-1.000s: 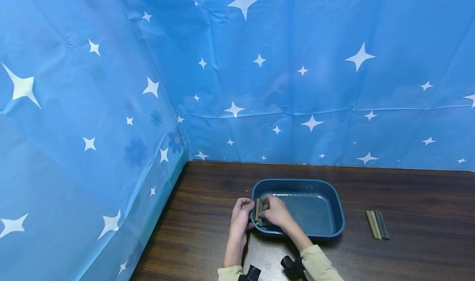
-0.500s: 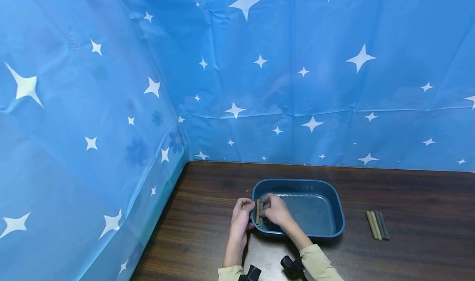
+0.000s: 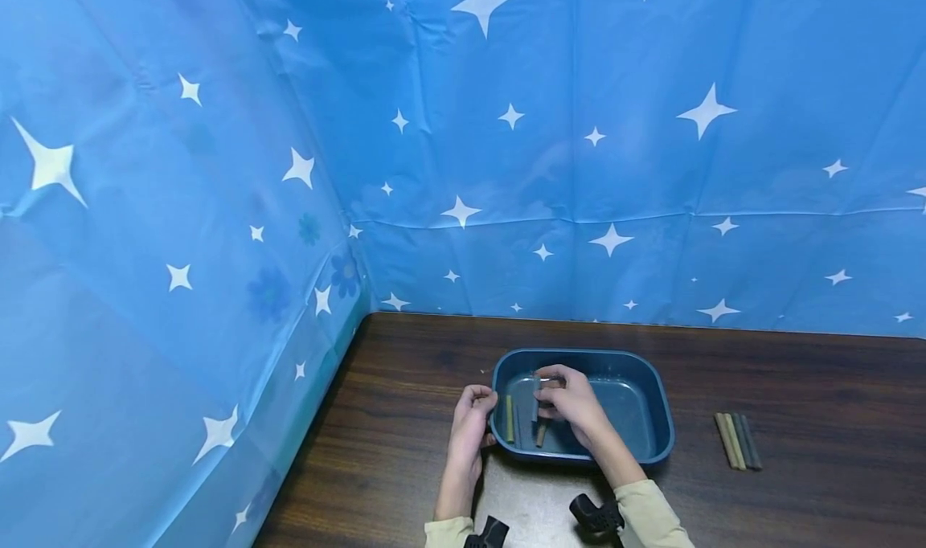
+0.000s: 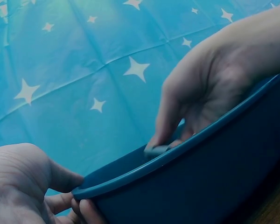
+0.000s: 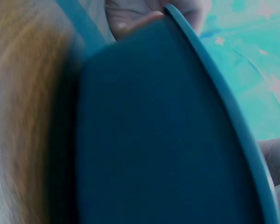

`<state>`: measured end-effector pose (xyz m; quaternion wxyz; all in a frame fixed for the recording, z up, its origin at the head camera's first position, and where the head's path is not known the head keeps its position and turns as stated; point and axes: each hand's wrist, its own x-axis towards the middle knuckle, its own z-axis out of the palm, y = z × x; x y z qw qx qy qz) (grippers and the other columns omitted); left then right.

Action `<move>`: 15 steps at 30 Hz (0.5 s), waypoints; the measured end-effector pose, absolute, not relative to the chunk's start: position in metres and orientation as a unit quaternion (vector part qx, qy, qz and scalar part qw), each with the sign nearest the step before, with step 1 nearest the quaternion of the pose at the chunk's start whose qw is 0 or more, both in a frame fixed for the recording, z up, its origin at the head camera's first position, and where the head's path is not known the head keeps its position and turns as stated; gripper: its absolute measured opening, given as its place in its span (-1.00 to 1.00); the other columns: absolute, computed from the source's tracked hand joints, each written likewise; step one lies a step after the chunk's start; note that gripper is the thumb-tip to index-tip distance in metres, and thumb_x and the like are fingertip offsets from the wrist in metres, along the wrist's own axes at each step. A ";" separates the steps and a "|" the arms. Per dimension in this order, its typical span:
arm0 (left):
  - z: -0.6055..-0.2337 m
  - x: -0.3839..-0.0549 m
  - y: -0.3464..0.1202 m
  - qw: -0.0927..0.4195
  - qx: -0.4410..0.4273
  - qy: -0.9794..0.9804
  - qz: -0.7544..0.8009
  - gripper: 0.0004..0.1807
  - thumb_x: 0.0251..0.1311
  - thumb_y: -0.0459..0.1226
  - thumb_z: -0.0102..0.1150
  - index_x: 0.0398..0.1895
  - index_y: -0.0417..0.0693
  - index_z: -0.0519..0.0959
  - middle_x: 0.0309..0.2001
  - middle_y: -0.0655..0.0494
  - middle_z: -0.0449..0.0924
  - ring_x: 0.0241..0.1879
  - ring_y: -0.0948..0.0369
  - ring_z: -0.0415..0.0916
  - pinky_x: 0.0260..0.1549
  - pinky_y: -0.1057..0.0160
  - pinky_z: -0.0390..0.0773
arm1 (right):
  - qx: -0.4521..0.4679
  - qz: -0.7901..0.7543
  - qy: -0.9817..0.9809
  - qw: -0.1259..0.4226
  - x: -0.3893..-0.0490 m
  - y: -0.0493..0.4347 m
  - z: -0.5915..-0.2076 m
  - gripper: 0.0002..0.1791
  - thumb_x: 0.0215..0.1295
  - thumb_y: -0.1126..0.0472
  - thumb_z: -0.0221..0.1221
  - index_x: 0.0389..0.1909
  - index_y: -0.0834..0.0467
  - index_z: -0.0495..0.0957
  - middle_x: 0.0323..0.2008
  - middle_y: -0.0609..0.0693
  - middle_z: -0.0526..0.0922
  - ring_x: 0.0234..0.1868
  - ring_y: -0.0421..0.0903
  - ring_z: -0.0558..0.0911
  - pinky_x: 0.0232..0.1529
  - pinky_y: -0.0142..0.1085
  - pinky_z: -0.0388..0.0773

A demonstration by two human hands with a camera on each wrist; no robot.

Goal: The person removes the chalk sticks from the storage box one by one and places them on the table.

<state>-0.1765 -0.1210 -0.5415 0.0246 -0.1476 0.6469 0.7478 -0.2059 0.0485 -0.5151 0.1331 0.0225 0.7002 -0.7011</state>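
A dark blue rectangular basin (image 3: 637,363) with rounded corners sits on the table. My left hand (image 3: 472,419) pinches its left rim, thumb on the inner side and fingers under the lip in the left wrist view. Inside the basin, my right hand (image 3: 575,403) pinches a short grey-blue stick (image 3: 536,399) between thumb and fingers. A brown stick (image 3: 541,434) shows just below those fingers, partly covered by the hand. Near the basin's left end lies a yellow-green stick (image 3: 510,418). From the right wrist, the basin's outer wall (image 5: 144,126) hides the sticks.
Several yellowish and dark grey sticks (image 3: 738,442) lie side by side on the wooden table (image 3: 832,403), to the right of the basin. A blue curtain (image 3: 550,178) with white stars hangs behind the table and along its left side.
My right hand has moved right from the basin's left end, taking the grey-blue stick. The brown stick has shifted right too, and the yellow-green one is uncovered. My left hand stays at the rim.
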 end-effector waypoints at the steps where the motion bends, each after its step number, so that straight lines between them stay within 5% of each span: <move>1: -0.541 -0.176 -0.121 0.024 -0.148 0.647 0.747 -0.83 0.29 -0.24 0.06 -0.16 -0.14 0.41 -0.42 0.09 0.40 -0.58 0.28 0.30 -0.71 0.40 0.33 | 0.022 -0.702 0.699 0.134 -0.206 0.054 -0.514 -0.60 0.26 0.47 0.08 0.14 0.41 0.39 -0.09 0.32 0.51 -0.21 0.05 0.62 -0.26 -0.17 0.63; 15: -0.522 -0.170 -0.119 0.037 -0.149 0.645 0.748 -0.80 0.30 -0.29 0.03 -0.12 -0.23 0.39 -0.43 0.13 0.40 -0.57 0.28 0.30 -0.70 0.39 0.35 | 0.017 -0.695 0.709 0.116 -0.205 0.143 -0.489 -0.50 0.37 0.35 0.05 0.30 0.36 0.25 0.12 0.31 0.38 -0.08 -0.05 0.57 -0.13 -0.21 0.60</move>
